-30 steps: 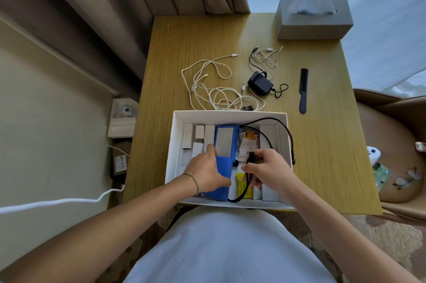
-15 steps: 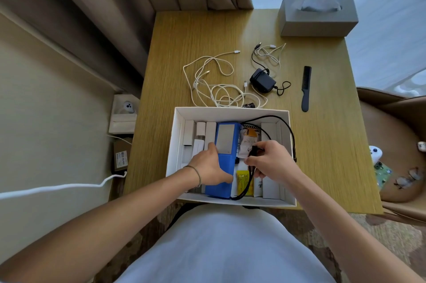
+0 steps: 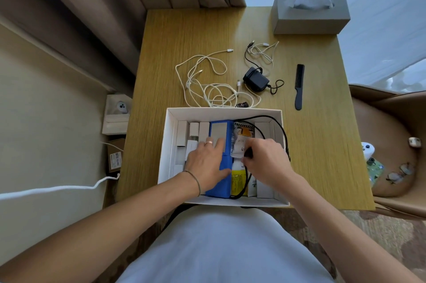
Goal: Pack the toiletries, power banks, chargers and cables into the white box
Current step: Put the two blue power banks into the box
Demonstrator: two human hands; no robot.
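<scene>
The white box [image 3: 224, 112] stands at the near edge of the wooden table [image 3: 322, 144]. Inside it lie several small white cartons, a blue box [image 3: 219, 130], a silver sachet [image 3: 242, 137] and a yellow packet [image 3: 238, 182]. My left hand [image 3: 207, 161] rests flat on the blue box with fingers straight. My right hand [image 3: 265, 160] pinches the plug end of a black cable [image 3: 276, 124] that loops along the box's right wall. Beyond the box lie tangled white cables [image 3: 207, 89], a black charger [image 3: 255, 79] with its thin cord, and a black comb [image 3: 299, 85].
A grey tissue box [image 3: 309, 15] stands at the table's far right corner. Curtains hang behind the table on the left. A brown chair seat [image 3: 387, 135] at the right holds small gadgets and glasses. A white cord [image 3: 57, 188] runs along the floor at left.
My left hand has flattened and slid up along the blue box. My right hand has moved slightly up and inward with the black cable's end. The view has shifted a little.
</scene>
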